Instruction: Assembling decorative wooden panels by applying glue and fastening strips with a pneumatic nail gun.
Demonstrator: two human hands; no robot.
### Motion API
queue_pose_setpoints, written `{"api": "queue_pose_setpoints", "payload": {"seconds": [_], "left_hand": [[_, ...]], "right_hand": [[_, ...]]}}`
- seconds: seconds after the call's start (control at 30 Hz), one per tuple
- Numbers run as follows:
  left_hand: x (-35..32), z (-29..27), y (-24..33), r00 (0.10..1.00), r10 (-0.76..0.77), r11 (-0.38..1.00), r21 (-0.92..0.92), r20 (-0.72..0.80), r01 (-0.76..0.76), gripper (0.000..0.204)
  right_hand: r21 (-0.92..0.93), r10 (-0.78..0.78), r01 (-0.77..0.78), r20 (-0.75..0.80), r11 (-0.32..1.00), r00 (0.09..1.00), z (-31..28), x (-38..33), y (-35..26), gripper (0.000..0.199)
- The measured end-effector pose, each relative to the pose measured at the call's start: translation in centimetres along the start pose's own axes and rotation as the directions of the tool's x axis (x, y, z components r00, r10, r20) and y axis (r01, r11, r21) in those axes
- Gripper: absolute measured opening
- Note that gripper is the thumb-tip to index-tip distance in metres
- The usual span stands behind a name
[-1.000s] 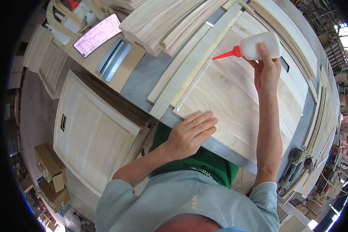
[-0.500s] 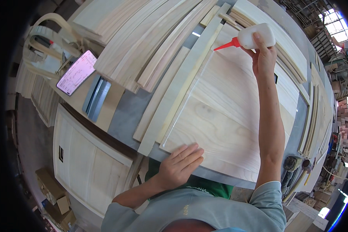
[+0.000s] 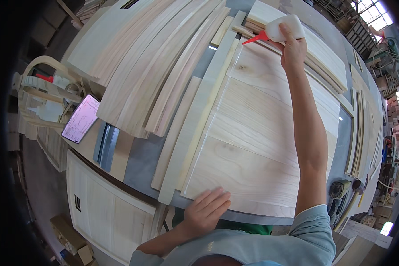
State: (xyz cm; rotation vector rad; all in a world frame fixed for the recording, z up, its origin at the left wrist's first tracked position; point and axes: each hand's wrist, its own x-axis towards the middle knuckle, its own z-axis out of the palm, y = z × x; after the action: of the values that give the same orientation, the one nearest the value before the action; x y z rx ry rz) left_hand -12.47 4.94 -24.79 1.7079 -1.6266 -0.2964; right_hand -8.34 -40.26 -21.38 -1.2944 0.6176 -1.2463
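Note:
My right hand (image 3: 293,52) grips a white squeeze glue bottle (image 3: 286,28) with a long red nozzle, tilted so the tip points left at the far left corner of a pale wooden panel (image 3: 248,133). A thin white line of glue (image 3: 207,133) runs along the panel's left edge, from the near corner up to the nozzle. Flat on the near edge of the panel rests my left hand (image 3: 207,208), fingers stretched out and holding nothing. Beside the glued edge lies a long wooden strip (image 3: 195,117).
Stacked boards (image 3: 133,66) fill the left, with a lit phone (image 3: 81,119) and a looped wooden caddy (image 3: 44,95) beyond. More wood strips (image 3: 310,53) lie at the far right. A power tool (image 3: 339,190) sits near my right elbow. A framed door panel (image 3: 113,208) stands lower left.
My right hand has moved the bottle farther along the left edge to the far corner, and the glue line has grown longer. My left hand stays on the near edge. The view has shifted.

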Motion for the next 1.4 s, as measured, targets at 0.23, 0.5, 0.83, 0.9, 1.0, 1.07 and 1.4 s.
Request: {"api": "queue_pose_setpoints", "payload": {"seconds": [0.23,0.5,0.83,0.9,1.0,1.07,1.4], "left_hand": [[0.1,0.0,0.1,0.999,-0.006,1.0,0.013,0.041,0.006,0.022],[0.3,0.0,0.5,0.999,-0.008,0.999,0.044,0.05,0.006,0.021],[0.2,0.3,1.1,0.998,-0.023,0.999,0.047,0.054,0.021,0.022],[0.1,0.3,1.2,0.996,-0.04,0.997,0.071,0.083,0.034,0.023],[0.1,0.4,1.4,0.998,-0.031,0.997,0.071,0.061,0.027,0.022],[0.1,0.5,1.5,0.998,-0.02,0.997,0.075,0.068,0.015,0.022],[0.1,0.9,2.0,0.997,-0.038,0.988,0.15,0.06,0.029,0.019]], "right_hand": [[-0.04,-0.015,0.01,-0.136,0.999,0.991,0.0,0.4,0.1,0.042],[-0.044,-0.039,0.03,-0.227,0.999,0.973,-4.8,0.1,-1.0,0.041],[-0.109,-0.128,0.097,-0.332,0.989,0.935,-15.5,-0.8,-3.6,0.043],[-0.119,-0.115,0.077,-0.358,0.99,0.927,-17.5,-1.3,-4.4,0.042],[-0.14,-0.13,0.077,-0.425,0.987,0.896,-20.5,-2.0,-5.6,0.042],[-0.157,-0.135,0.068,-0.47,0.985,0.872,-22.4,-2.5,-6.4,0.041],[-0.242,-0.247,0.131,-0.55,0.961,0.798,-31.8,-3.5,-9.0,0.037]]}}
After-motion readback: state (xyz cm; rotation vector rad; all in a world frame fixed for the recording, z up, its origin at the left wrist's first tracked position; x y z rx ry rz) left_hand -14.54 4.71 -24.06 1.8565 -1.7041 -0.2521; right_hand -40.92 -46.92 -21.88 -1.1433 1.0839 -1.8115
